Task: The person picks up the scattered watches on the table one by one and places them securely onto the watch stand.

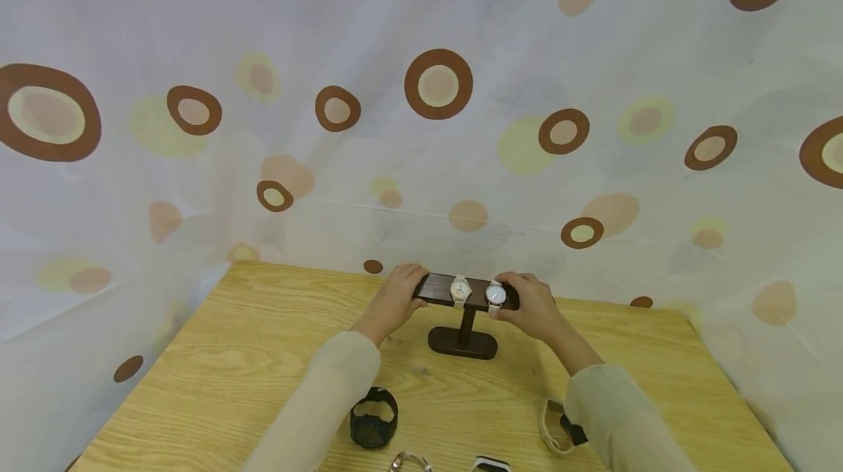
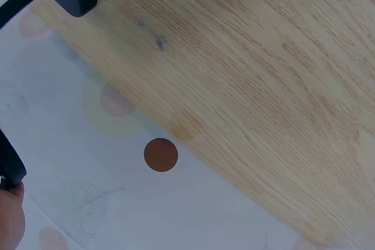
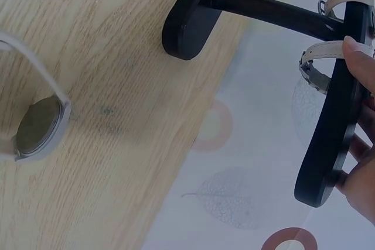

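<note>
A dark wooden watch stand (image 1: 435,287) stands near the back of the table, its crossbar on a single post above an oval base (image 1: 463,342). Two light-strapped wristwatches are looped round the bar: one near the middle (image 1: 460,289), the other (image 1: 495,294) farther right. My left hand (image 1: 394,298) grips the bar's left end. At the right end my right hand (image 1: 532,305) holds the bar, fingers curled behind it. In the right wrist view, its thumb (image 3: 360,62) lies at the light strap (image 3: 323,51) of the nearer watch. The left wrist view catches just a fingertip by the bar's end (image 2: 9,159).
On the wooden tabletop (image 1: 250,355), a black watch (image 1: 372,429) lies beside the left sleeve. A beige-strapped watch (image 1: 549,428) is by the right sleeve. Two more watches, one rose-gold (image 1: 410,459) and one white-edged (image 1: 490,464), lie at the front. Patterned cloth (image 1: 395,165) hangs behind the table.
</note>
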Demonstrator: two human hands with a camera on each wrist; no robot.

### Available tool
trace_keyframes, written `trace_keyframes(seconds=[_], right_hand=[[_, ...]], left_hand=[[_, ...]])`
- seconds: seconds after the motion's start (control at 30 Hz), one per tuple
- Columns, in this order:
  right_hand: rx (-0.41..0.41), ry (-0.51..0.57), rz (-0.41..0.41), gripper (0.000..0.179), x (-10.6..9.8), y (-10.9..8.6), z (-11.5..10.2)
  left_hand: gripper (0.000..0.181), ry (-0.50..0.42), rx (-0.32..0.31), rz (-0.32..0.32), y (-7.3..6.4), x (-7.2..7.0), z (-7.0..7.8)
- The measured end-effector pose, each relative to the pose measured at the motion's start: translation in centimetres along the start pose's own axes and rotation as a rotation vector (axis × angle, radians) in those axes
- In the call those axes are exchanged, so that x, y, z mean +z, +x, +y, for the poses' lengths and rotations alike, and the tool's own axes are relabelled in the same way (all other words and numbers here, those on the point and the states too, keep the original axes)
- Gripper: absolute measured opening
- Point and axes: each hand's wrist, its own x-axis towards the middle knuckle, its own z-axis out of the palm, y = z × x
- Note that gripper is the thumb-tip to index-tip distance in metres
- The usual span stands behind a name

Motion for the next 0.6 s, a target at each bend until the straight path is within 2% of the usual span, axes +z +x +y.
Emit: trace_keyframes(seconds=[0.4, 0.6], right_hand=[[0.026, 0.019, -0.016, 0.053, 0.23, 0.12, -0.44], [0.024, 0.017, -0.019, 0.053, 0.20, 0.06, -0.57]], left_hand=[[0.046, 0.028, 0.015, 0.007, 0.05, 0.21, 0.02], [0.046, 0.022, -0.004, -0.003, -0.01, 0.10, 0.25]])
